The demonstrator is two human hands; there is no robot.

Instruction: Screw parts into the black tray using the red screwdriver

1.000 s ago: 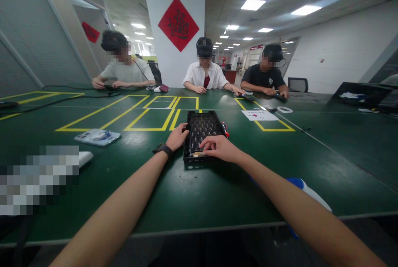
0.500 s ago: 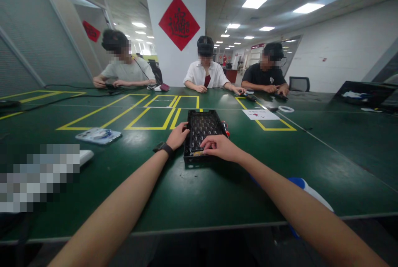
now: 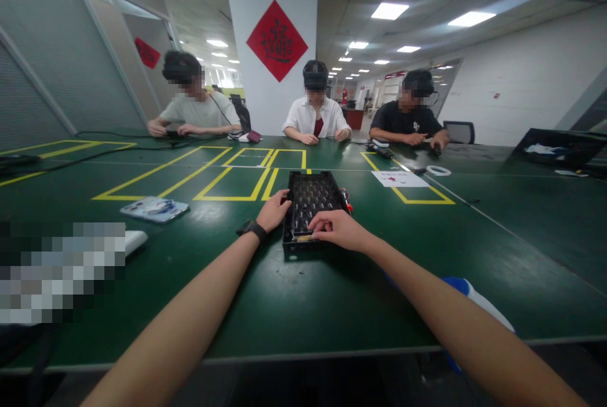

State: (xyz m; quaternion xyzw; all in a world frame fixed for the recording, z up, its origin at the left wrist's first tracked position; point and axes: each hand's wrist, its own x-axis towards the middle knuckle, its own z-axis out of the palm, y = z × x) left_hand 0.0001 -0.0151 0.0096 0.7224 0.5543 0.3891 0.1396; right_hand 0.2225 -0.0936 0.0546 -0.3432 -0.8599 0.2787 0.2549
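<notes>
- Box (image 3: pixel 298 247) lies on the worktop (image 3: pixel 265 306), between the hands.
- Left hand (image 3: pixel 275 211), loosely curved, touches its left side; cannot tell if it grips.
- Right hand (image 3: pixel 337 227), fingers bent nearly together, is at the near end; any hold is hidden.
- Paper (image 3: pixel 403 180) lies beyond, rightward.

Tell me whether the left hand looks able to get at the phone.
Probably yes: the left hand touches the tray, but nothing visible stands between that hand and the phone.

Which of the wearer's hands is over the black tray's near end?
The right hand, bare-wristed; the left hand, with a dark wristband, is at the left side of the black tray.
</notes>
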